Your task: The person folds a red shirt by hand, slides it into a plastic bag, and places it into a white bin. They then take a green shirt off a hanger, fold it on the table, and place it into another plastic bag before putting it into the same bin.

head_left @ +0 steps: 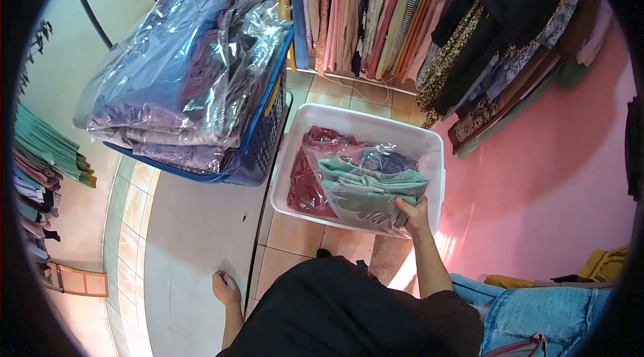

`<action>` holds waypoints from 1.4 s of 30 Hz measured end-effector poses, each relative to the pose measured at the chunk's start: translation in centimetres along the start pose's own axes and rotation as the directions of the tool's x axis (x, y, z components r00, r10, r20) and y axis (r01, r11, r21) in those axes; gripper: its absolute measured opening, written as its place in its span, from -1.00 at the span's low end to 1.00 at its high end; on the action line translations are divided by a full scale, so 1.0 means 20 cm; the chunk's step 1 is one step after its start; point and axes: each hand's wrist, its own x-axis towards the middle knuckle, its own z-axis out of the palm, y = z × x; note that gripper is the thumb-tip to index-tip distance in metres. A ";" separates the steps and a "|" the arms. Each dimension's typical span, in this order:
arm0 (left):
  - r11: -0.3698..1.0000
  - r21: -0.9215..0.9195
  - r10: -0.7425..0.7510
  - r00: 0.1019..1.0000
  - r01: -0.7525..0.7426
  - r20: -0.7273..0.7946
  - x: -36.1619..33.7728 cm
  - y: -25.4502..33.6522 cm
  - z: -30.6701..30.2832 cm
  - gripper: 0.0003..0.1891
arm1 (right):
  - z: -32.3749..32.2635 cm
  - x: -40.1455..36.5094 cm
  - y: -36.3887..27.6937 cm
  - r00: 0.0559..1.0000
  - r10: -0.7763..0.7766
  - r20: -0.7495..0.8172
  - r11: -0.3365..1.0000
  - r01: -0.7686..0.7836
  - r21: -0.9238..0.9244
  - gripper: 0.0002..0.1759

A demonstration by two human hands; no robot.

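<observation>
My right hand (411, 215) grips the near right corner of a folded green garment in a clear plastic bag (372, 183), thumb on top. This bag lies over the white plastic tub (276, 186). Beside it in the tub is a dark red bagged garment (310, 186), and a dark blue bagged garment (389, 161) shows behind the green one. My left hand (226, 288) is curled closed over the pale table top (194, 236), away from the tub, with nothing visible in it.
A blue basket (258, 149) heaped with bagged clothes (181, 75) stands on the table at the left. Clothes racks (362, 15) line the back, with more hanging clothes (510, 35) at the right. Folded jeans (543, 317) lie near my right side.
</observation>
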 end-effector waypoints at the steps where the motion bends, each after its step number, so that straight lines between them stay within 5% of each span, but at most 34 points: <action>1: 1.000 0.013 0.003 1.000 -0.003 -0.015 0.00 0.01 -0.01 -0.91 | -0.02 0.01 0.02 0.999 -0.032 0.014 0.999 0.032 -0.026 -0.64; 5: 0.999 0.044 -0.015 0.999 0.016 -0.029 0.00 0.02 0.00 -0.90 | -0.11 0.12 0.07 0.998 -0.041 0.040 0.989 0.046 -0.138 -0.66; 8: 0.999 0.032 -0.032 1.000 0.031 0.001 0.00 0.01 0.01 -0.89 | -0.03 0.17 -0.02 0.988 -0.146 0.047 0.985 0.149 -0.084 -0.67; 12: 0.999 0.045 0.006 0.999 -0.004 -0.032 0.00 0.01 0.02 -0.89 | -0.07 0.16 0.05 0.998 -0.040 0.047 0.999 0.040 -0.014 -0.69; 16: 0.995 0.058 -0.087 0.996 0.086 0.012 0.00 0.06 0.00 -0.90 | -0.05 0.14 0.20 0.993 -0.109 0.048 0.990 0.113 -0.089 -0.71; 20: 0.999 0.046 -0.018 1.000 0.019 -0.007 0.00 0.00 0.02 -0.90 | -0.09 0.19 0.08 0.992 0.074 -0.101 0.995 -0.080 -0.062 -0.62; 21: 0.999 0.049 -0.018 1.000 0.018 -0.007 0.01 0.00 0.02 -0.90 | -0.14 0.26 0.09 0.989 0.012 -0.144 0.999 -0.017 -0.029 -0.56; 27: 0.998 0.051 -0.041 0.999 0.040 0.011 0.00 0.02 0.01 -0.89 | -0.62 0.72 0.22 0.963 0.252 -0.094 0.961 -0.261 -0.095 -0.38; 28: 0.996 0.075 -0.042 0.999 0.041 0.011 0.01 0.03 0.01 -0.89 | -0.72 0.78 0.35 0.941 0.063 -0.332 0.825 -0.236 -0.514 -0.28; 29: 0.994 0.102 -0.040 0.999 0.039 0.009 0.02 0.03 0.01 -0.89 | -0.77 0.80 0.42 0.871 -0.211 -0.443 0.507 -0.290 -0.812 -0.17; 30: 0.994 0.107 -0.036 0.999 0.035 0.007 0.02 0.02 0.00 -0.89 | -0.76 0.77 0.45 0.871 -0.208 -0.445 0.512 -0.291 -0.808 -0.17; 32: 0.998 0.048 -0.050 0.998 0.048 0.036 0.01 0.00 0.01 -0.89 | -0.74 0.68 0.47 0.886 -0.201 -0.417 0.184 -0.384 -0.905 -0.01; 33: 0.998 0.061 -0.030 0.999 0.029 0.017 0.01 -0.02 0.02 -0.89 | -0.71 0.62 0.48 0.884 -0.124 -0.451 0.148 -0.433 -0.889 -0.02; 35: 0.997 0.065 -0.037 0.999 0.036 0.013 0.01 0.00 0.01 -0.89 | -0.77 0.53 0.60 0.825 0.001 -0.566 0.028 -0.565 -0.824 -0.11; 37: 0.997 0.067 -0.044 0.999 0.044 0.008 0.01 0.01 0.00 -0.89 | -1.04 0.48 0.91 0.790 0.055 -0.611 0.067 -0.614 -0.787 -0.34; 41: 0.996 0.045 -0.080 0.996 0.079 0.025 0.02 0.04 -0.01 -0.90 | -1.09 0.45 0.85 0.869 0.147 -0.473 -0.060 -0.470 -0.881 -0.55; 42: 0.993 0.022 -0.113 0.993 0.113 0.044 0.02 0.05 -0.02 -0.90 | -1.05 0.48 0.76 0.782 0.303 -0.545 -0.125 -0.534 -0.836 -0.63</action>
